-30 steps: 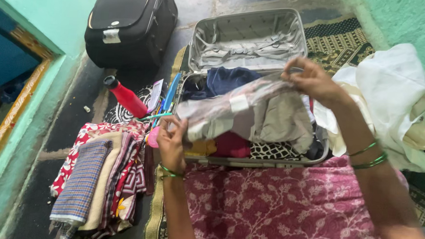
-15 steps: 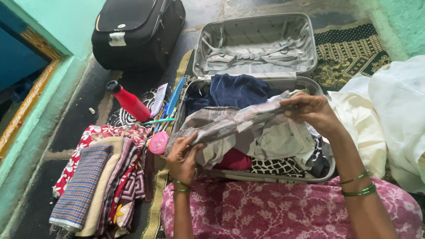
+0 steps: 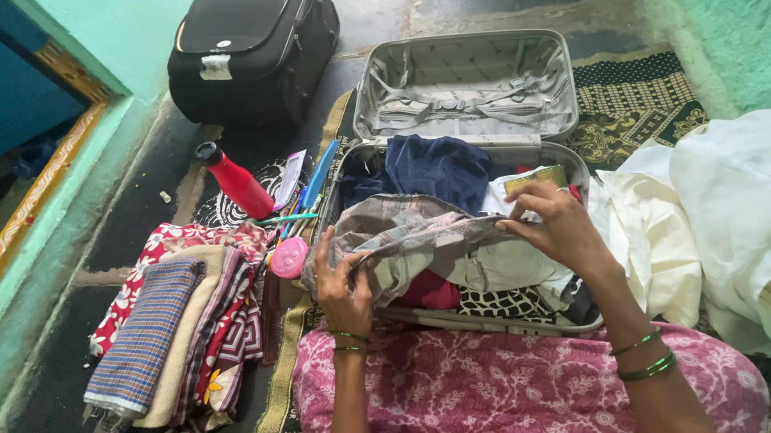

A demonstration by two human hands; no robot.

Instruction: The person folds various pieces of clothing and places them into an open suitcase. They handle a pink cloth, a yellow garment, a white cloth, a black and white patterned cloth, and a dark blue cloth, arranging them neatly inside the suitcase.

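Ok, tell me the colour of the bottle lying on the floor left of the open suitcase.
Red, with a black cap; the bottle shows best in the head view.

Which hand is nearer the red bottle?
Left. The left hand grips the grey garment just right of the red bottle; the right hand is farther right over the suitcase.

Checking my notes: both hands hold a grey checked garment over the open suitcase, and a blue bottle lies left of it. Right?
Not quite: the bottle is red, not blue, as the head view shows. The left hand and right hand do hold the grey checked garment over the open suitcase.
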